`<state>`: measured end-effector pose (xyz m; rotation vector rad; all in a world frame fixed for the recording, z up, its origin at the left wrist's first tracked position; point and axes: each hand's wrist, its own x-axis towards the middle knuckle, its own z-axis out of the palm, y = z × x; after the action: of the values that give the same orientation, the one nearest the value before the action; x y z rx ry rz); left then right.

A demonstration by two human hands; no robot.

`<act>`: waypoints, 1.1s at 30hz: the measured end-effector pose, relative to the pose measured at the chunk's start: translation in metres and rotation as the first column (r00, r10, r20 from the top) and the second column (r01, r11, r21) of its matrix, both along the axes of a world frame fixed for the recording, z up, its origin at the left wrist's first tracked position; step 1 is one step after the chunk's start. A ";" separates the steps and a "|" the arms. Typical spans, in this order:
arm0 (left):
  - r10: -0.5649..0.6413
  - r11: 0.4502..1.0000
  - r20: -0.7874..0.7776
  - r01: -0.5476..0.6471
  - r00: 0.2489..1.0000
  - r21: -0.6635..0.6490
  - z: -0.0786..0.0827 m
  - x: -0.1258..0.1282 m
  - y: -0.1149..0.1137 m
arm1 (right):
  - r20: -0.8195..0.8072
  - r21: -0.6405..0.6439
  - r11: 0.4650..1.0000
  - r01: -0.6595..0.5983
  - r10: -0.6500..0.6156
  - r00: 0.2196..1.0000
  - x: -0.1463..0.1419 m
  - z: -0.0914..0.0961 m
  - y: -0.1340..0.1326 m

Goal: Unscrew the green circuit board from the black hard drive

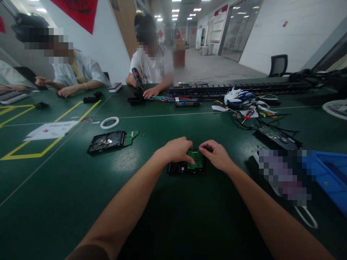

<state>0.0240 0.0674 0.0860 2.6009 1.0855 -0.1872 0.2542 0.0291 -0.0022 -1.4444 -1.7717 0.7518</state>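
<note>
A black hard drive [176,168] lies flat on the green table in front of me. On its right part sits a green circuit board [197,157]. My left hand [177,150] grips the board from the left, thumb on its face and forefinger bent over its far edge. At the board's upper right corner is my right hand [217,154], thumb and forefinger pinched together. Whatever is between those fingertips is too small to make out. To the left rests a second hard drive [107,142] with a green board [132,137] sticking out at its end.
A white ring [109,123] and a paper sheet [51,130] lie left. At right are another drive [279,136], cables, a red screwdriver [248,115], gloves [237,96], a blurred-out slim object [283,177] and a blue bin [329,169]. Across the table, a person holds a power screwdriver [137,77].
</note>
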 end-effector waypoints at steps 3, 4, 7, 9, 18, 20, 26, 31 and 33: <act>-0.004 1.000 -0.003 0.004 1.000 0.006 -0.001 0.000 0.001 | 0.031 0.022 1.000 -0.011 0.010 0.999 -0.003 0.002 -0.002; -0.005 1.000 -0.003 0.005 1.000 0.008 -0.002 0.000 0.001 | 0.043 0.031 0.999 -0.015 0.014 0.999 -0.004 0.003 -0.002; -0.002 1.000 0.003 0.002 1.000 0.006 -0.002 0.000 0.001 | 0.064 0.047 0.999 -0.027 0.024 0.998 -0.006 0.005 -0.003; -0.003 1.000 0.004 0.003 1.000 0.000 -0.002 0.000 0.001 | 0.068 0.045 0.999 -0.031 0.027 0.997 -0.007 0.006 -0.004; 0.010 1.000 -0.011 -0.011 1.000 -0.018 -0.001 0.000 0.001 | 0.095 0.040 0.999 -0.014 0.010 0.995 -0.009 0.008 -0.003; 0.008 1.000 -0.009 -0.008 1.000 -0.027 0.000 0.000 0.001 | 0.091 0.035 0.999 -0.007 0.004 0.996 -0.010 0.007 -0.003; -0.005 1.000 -0.007 0.005 1.000 -0.010 0.000 0.000 0.001 | 0.104 0.027 1.000 -0.002 -0.001 0.995 -0.009 0.006 -0.003; -0.005 1.000 -0.018 0.005 1.000 -0.009 0.000 0.000 0.001 | 0.103 0.022 1.000 -0.003 0.001 0.995 -0.011 0.008 -0.005; -0.008 1.000 -0.016 0.008 1.000 -0.014 0.000 -0.001 0.001 | 0.098 0.023 1.000 -0.002 0.000 0.995 -0.011 0.009 -0.005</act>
<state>0.0234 0.0684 0.0863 2.5960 1.0758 -0.2174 0.2430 0.0240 0.0063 -1.4879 -1.8495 0.6688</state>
